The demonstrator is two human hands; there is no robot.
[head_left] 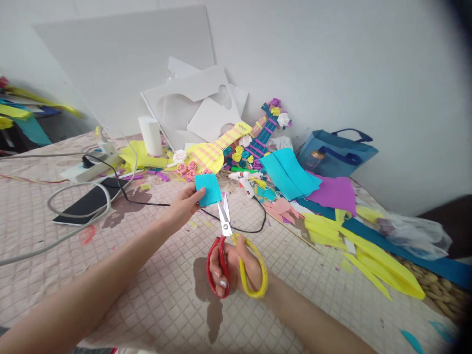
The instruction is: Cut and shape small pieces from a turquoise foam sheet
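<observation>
Left hand: your left hand point(187, 202) holds the small blue paper piece point(208, 190), the fingers closed on its left edge with the thumb on top.
Right hand: your right hand point(239, 265) has its fingers curled through the 2 handles of the scissors point(225, 227), 1 red and 1 yellow.
Blade position: the 2 blades stand a little open, pointing away from you, with the tips at the lower right corner of the small blue paper piece.
Paper place: the small blue paper piece is above the counter point(162, 260), in front of the yellow guitar shape point(214, 152).
Glue gun: the white glue gun point(244, 183) lies to the right of the small blue paper piece, near the large blue sheet point(290, 173).
Right side: the purple sheet point(335, 193) and the yellow strips point(383, 260) are lying there, and the blue bag point(335, 153) stands behind them.
Left side: the black tablet point(92, 201) lies near the power strip point(90, 169).
</observation>
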